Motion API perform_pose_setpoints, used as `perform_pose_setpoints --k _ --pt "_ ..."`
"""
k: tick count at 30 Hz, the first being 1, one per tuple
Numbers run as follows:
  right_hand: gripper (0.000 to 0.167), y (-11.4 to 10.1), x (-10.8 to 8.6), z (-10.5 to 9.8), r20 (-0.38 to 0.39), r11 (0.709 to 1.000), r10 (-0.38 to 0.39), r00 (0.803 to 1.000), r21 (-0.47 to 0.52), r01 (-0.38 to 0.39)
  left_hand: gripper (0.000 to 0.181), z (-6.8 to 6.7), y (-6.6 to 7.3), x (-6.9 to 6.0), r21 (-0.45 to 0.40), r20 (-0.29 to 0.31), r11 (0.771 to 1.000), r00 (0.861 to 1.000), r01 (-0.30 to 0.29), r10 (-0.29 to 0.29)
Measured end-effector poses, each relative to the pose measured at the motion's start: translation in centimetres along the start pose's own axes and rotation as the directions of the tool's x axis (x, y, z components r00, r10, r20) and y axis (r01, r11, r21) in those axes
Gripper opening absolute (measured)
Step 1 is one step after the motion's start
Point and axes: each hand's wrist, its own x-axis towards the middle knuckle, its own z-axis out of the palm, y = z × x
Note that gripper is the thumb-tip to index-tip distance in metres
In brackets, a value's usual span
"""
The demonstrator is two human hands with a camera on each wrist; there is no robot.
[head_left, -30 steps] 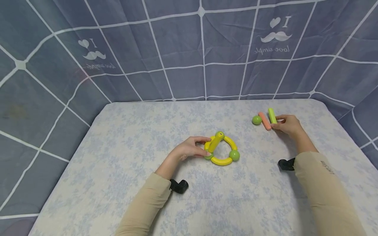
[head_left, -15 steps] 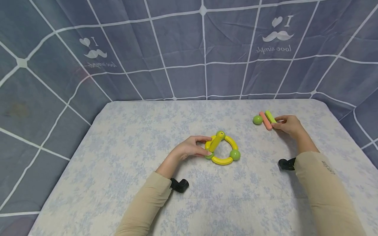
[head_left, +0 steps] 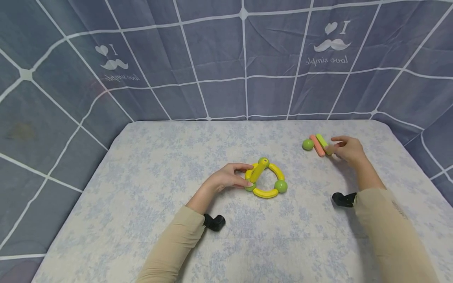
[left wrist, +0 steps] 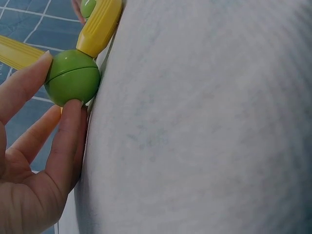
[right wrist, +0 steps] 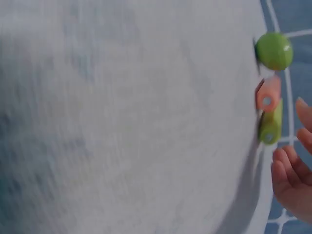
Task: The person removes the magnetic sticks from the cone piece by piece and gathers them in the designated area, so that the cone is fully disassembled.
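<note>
Flower-printed tabletop (head_left: 124, 177): yellow ring (head_left: 265, 194), your left hand (head_left: 230, 177) pinching its green ball (left wrist: 72, 78), presumably for steadiness; lime stick (head_left: 321, 140) beside coral stick (head_left: 317, 146), far right; your right hand (head_left: 348, 150) nearby, fingers parted, holding nothing.

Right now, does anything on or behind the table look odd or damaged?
Only the white lettering on the blue curtain looks odd: it reads backwards, as if mirrored. The yellow ring with green balls looks undamaged.
</note>
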Motion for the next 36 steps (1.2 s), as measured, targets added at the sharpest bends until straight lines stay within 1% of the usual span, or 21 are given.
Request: perform_pose_setpoints --k 2,4,6,7,8,10,11,12,13,14,15,17,18,20,21,24,27,30,32,36 --pt "0.059 -0.6 -0.6 0.1 -0.054 0.999 -0.005 0.999 0.043 0.007 0.06 0.0 -0.1 0.0 0.001 0.002 1.0 1.0 0.0 0.0" --pt "0.059 -1.6 -1.3 0.2 -0.066 0.995 -0.039 0.997 0.088 0.045 0.06 -0.1 -0.1 0.0 0.003 0.006 1.0 1.0 -0.002 0.002" --pt "0.059 -2.7 -2.0 0.5 -0.029 0.983 -0.098 0.995 0.155 0.102 0.061 -0.2 -0.1 0.0 0.004 0.007 1.0 1.0 0.001 -0.001" --pt "0.056 -3.3 -2.3 0.7 0.006 0.97 -0.142 0.99 0.202 0.137 0.061 -0.2 -0.1 0.0 0.005 0.007 1.0 1.0 0.001 -0.001" --pt "0.052 -3.9 -2.7 1.0 0.057 0.952 -0.198 0.979 0.25 0.178 0.061 -0.2 -0.1 0.0 0.006 0.005 1.0 1.0 0.004 -0.004" --pt "0.042 -5.2 -3.4 1.8 0.148 0.905 -0.289 0.946 0.363 0.22 0.061 -0.3 -0.1 0.0 0.008 0.002 1.0 1.0 0.003 -0.003" --pt "0.038 -5.8 -3.7 2.4 0.193 0.881 -0.328 0.925 0.417 0.226 0.061 -0.3 -0.1 0.0 0.006 0.0 1.0 1.0 0.005 -0.005" --pt "0.037 -6.4 -4.0 3.0 0.233 0.855 -0.369 0.9 0.465 0.23 0.061 -0.3 -0.1 0.0 0.005 -0.002 1.0 1.0 0.005 -0.005" --pt "0.037 -7.0 -4.3 3.6 0.273 0.837 -0.399 0.876 0.498 0.226 0.06 -0.3 -0.1 0.0 0.006 -0.004 1.0 1.0 0.004 -0.004" --pt "0.038 -7.4 -4.6 4.4 0.308 0.828 -0.419 0.854 0.516 0.22 0.06 -0.3 -0.2 0.1 0.005 -0.006 1.0 1.0 0.005 -0.005" --pt "0.04 -7.9 -4.9 5.1 0.342 0.819 -0.435 0.833 0.534 0.209 0.06 -0.3 -0.2 0.1 0.005 -0.007 1.0 1.0 0.004 -0.004" --pt "0.045 -8.5 -5.5 6.5 0.404 0.818 -0.449 0.797 0.544 0.186 0.06 -0.2 -0.2 0.2 0.003 -0.009 1.0 1.0 0.003 -0.003" --pt "0.047 -8.7 -5.8 7.2 0.429 0.82 -0.452 0.782 0.544 0.176 0.06 -0.2 -0.3 0.2 0.004 -0.01 1.0 1.0 0.002 -0.002" --pt "0.052 -9.1 -6.4 8.3 0.466 0.833 -0.446 0.764 0.529 0.163 0.06 -0.2 -0.3 0.3 0.004 -0.008 1.0 1.0 0.001 -0.001" --pt "0.052 -9.3 -6.7 8.8 0.476 0.834 -0.447 0.757 0.528 0.161 0.06 -0.1 -0.3 0.3 0.005 -0.007 1.0 1.0 0.0 0.0" --pt "0.049 -9.6 -7.2 10.2 0.473 0.833 -0.463 0.75 0.522 0.185 0.061 -0.2 -0.3 0.4 0.003 -0.006 1.0 1.0 -0.004 0.004" --pt "0.044 -9.7 -7.5 11.2 0.456 0.822 -0.495 0.74 0.521 0.229 0.061 -0.2 -0.2 0.3 0.002 -0.005 1.0 1.0 -0.014 0.014" --pt "0.041 -9.8 -7.8 12.2 0.456 0.827 -0.504 0.734 0.501 0.256 0.061 -0.2 -0.2 0.2 -0.002 0.0 1.0 1.0 -0.014 0.014" --pt "0.04 -9.9 -8.0 12.7 0.453 0.839 -0.493 0.743 0.474 0.268 0.061 -0.1 -0.3 0.2 -0.005 0.002 1.0 1.0 -0.013 0.013" --pt "0.038 -10.3 -8.2 13.3 0.436 0.852 -0.477 0.763 0.443 0.279 0.061 -0.1 -0.3 0.1 -0.011 0.0 1.0 1.0 -0.009 0.009"
